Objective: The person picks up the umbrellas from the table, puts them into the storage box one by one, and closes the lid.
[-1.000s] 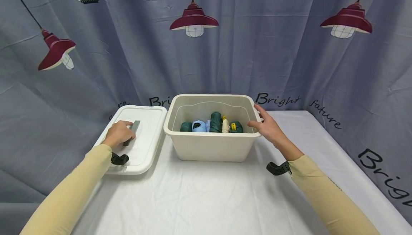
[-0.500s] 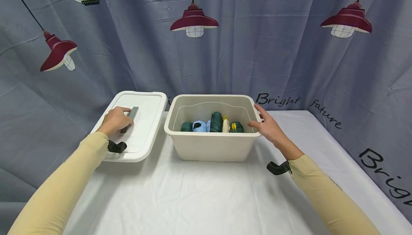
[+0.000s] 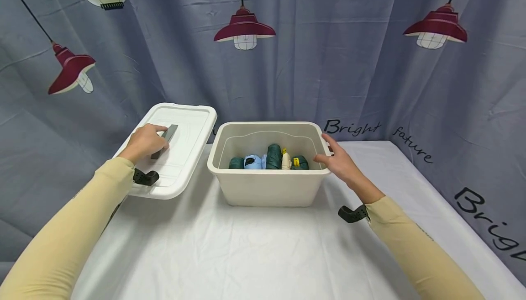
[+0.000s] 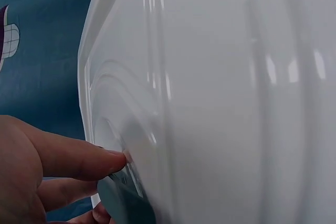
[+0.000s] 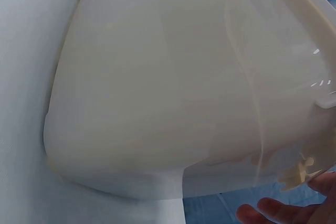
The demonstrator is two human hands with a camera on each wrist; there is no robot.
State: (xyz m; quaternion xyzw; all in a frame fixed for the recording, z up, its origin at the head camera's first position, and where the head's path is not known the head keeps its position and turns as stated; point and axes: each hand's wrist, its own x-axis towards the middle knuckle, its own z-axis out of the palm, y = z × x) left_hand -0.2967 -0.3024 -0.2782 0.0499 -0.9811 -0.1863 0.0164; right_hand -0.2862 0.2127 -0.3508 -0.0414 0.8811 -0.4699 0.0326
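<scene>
At left in the head view, my left hand (image 3: pixel 144 143) grips the grey handle (image 3: pixel 170 134) of a white plastic lid (image 3: pixel 186 142). The lid hangs tilted above the table, left of a cream storage box (image 3: pixel 267 188). In the left wrist view, thumb and fingers close around the handle (image 4: pixel 126 203). My right hand (image 3: pixel 345 165) holds the box's right rim, its thumb over the edge and the other fingers along the outside. Inside the uncovered box lie balls of yarn: dark green (image 3: pixel 273 156), light blue (image 3: pixel 252 162) and cream (image 3: pixel 286 160). Their lower parts are hidden by the front wall.
The box stands on a table with a white cloth (image 3: pixel 263 250). A grey-blue curtain (image 3: pixel 279 76) printed with lamps and lettering hangs behind and at both sides. Black wrist mounts (image 3: pixel 146 177) stick out below both hands.
My left hand has raised the lid from the table, tilting it and bringing its far edge higher beside the box. My right hand and the box have stayed in place.
</scene>
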